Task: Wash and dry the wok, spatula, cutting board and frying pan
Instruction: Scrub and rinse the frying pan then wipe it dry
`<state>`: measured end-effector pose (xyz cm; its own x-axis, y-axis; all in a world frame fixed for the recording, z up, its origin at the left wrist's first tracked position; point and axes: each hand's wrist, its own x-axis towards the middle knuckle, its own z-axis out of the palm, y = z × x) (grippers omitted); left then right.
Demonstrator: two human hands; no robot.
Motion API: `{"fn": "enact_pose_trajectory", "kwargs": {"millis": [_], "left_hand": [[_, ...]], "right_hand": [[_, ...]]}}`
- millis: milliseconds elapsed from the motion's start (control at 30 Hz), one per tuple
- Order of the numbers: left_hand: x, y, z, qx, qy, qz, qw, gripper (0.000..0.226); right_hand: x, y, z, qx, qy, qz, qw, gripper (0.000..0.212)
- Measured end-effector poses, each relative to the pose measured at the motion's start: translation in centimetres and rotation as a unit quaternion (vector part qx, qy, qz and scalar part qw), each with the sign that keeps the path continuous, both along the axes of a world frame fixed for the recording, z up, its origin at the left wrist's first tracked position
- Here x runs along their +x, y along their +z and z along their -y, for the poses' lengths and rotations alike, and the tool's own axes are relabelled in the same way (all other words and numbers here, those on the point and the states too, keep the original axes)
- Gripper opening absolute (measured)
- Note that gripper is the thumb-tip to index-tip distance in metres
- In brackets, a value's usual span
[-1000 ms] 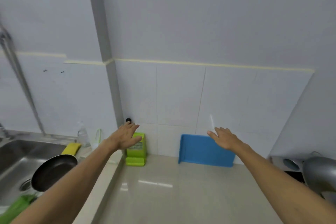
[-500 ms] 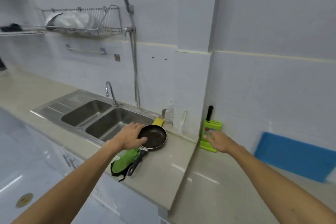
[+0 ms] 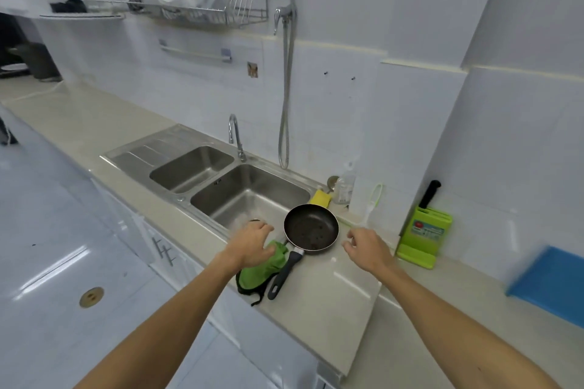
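the view has swung away from the wall, where a second ago the blue cutting board (image 3: 550,287) sat mid-frame. it now faces the double sink (image 3: 177,153) at centre, and the board has slid to the lower right edge, propped against the wall.

the frying pan (image 3: 311,228) sits at the middle of the frame on the sink's near right corner. its black handle points toward the bottom of the frame, beside a crumpled green cloth (image 3: 262,268).

the left hand (image 3: 252,245) is just left of the pan over the cloth, fingers loosely curled, grasping nothing that shows. the right hand (image 3: 366,248), which was by the green knife block (image 3: 423,232) half a second ago, has come in just right of the pan. it too is relaxed and empty.

a yellow sponge (image 3: 319,197) and a clear bottle (image 3: 344,188) wait behind the pan.

with both hands now flanking it, the pan looks to be the item about to be washed. no water shows at the tap (image 3: 235,136). wok and spatula are not visible here.
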<state>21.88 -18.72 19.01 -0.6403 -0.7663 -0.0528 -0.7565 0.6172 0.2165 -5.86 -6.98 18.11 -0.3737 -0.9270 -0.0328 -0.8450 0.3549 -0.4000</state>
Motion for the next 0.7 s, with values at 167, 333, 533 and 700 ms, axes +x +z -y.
{"fn": "enact_pose_trajectory", "kwargs": {"millis": [167,333,533,700], "left_hand": [[-0.4,-4.9,2.9,0.041,0.012,-0.025,0.999,0.047],[0.2,-9.7,4.8,0.101,0.041,-0.008,0.994,0.038],[0.2,-13.1,6.3,0.123,0.034,-0.004,0.992,0.035],[-0.3,-14.8,7.6,0.147,0.020,-0.010,0.989,0.030]], "right_hand": [[3.7,-5.7,4.3,0.047,0.000,0.028,0.999,0.030],[6.9,-9.9,7.5,0.093,-0.060,0.078,0.991,0.043],[10.3,-13.3,10.1,0.107,-0.170,0.112,0.973,0.058],[11.7,-15.2,12.3,0.099,-0.243,0.224,0.939,0.063]]}}
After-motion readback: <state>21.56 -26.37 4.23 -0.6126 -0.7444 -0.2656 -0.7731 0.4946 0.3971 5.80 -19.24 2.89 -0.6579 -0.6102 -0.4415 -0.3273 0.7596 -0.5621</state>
